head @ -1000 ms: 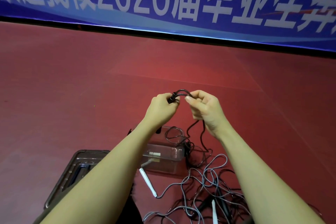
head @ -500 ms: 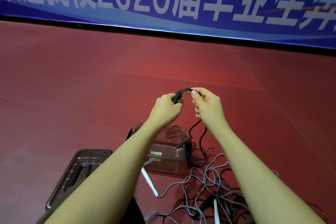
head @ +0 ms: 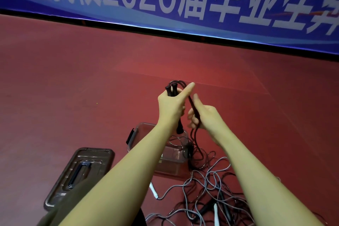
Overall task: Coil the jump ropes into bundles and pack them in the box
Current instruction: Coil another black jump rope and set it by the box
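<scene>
Left hand [head: 169, 102] grips both black handles [head: 171, 90] together; right hand [head: 200, 115] pinches the black rope [head: 192, 104], ready to coil.

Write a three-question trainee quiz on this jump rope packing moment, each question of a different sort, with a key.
1. True or false: the left hand grips both black handles together.
2. Where does the lid lie? A on the box; B on the floor, left of the box; C in the right hand.
3. Fill in: the right hand holds the black ____.

Key: 1 true. 2 B; the clear box stands open. 3 cord; it trails down to the tangled ropes on the floor.
</scene>
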{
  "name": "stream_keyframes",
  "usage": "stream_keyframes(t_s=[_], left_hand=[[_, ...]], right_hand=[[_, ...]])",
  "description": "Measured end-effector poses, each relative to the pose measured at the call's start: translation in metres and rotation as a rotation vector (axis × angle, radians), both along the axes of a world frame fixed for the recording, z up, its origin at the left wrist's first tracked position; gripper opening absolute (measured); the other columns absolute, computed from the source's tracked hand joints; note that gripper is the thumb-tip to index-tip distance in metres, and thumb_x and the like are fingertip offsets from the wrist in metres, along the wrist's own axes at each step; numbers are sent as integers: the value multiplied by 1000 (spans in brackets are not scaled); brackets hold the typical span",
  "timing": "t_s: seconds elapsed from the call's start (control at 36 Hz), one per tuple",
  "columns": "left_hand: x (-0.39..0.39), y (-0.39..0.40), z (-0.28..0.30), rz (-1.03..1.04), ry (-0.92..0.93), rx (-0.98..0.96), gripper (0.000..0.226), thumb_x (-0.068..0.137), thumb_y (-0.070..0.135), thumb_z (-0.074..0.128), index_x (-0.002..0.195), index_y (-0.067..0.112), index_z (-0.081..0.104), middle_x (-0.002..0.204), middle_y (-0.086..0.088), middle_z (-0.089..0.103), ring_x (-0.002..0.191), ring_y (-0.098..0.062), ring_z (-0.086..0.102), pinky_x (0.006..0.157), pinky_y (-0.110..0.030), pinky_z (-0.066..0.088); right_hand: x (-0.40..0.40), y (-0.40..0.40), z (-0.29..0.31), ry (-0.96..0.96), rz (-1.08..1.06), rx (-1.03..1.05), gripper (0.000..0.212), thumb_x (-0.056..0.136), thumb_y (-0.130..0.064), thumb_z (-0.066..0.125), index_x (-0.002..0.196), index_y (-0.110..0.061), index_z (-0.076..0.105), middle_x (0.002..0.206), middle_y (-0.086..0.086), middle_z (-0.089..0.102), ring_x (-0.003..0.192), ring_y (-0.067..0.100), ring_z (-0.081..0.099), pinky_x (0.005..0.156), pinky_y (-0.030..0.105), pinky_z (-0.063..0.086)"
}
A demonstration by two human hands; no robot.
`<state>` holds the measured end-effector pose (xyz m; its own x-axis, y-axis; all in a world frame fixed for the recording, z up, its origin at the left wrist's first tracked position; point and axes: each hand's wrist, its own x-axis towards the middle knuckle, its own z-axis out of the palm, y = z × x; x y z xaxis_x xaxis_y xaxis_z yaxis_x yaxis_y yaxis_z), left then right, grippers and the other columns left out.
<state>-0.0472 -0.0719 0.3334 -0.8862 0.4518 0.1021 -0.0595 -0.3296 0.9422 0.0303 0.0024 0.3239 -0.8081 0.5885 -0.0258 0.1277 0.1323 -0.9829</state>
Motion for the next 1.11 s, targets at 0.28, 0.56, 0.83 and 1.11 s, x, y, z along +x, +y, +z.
stream_keyframes(t_s=[0.28,0.56,0.83,1.11], left_hand=[[6,10,1,144,-156,3,22,76,12,59,59,12,45,56,-3,41,50,-16,32,53,-27,29],[11,20,2,-18,-499,377,30,85,2,48,56,10,45,46,1,37,39,-12,31,42,-22,30],[-2,13,-7,47,-319,83,28,86,33,67,98,8,61,88,-1,64,82,-16,60,84,-32,49],[-6,-8,-13,53,616,-344,31,72,27,45,102,28,51,96,13,57,98,-17,54,94,-45,43]], right_hand=[[-12,-13,-14,-155,-354,309,38,100,-34,36,78,-6,49,72,6,51,72,25,45,63,32,30],[-18,-5,-22,-288,-401,348,55,99,-41,27,98,0,64,104,22,65,96,34,58,75,36,42],[-9,10,-6,-268,-450,419,48,103,-32,26,96,1,61,95,18,62,82,32,53,71,31,38],[5,25,-5,-343,-399,612,49,102,-34,25,82,-5,59,90,20,59,91,35,51,77,37,37]])
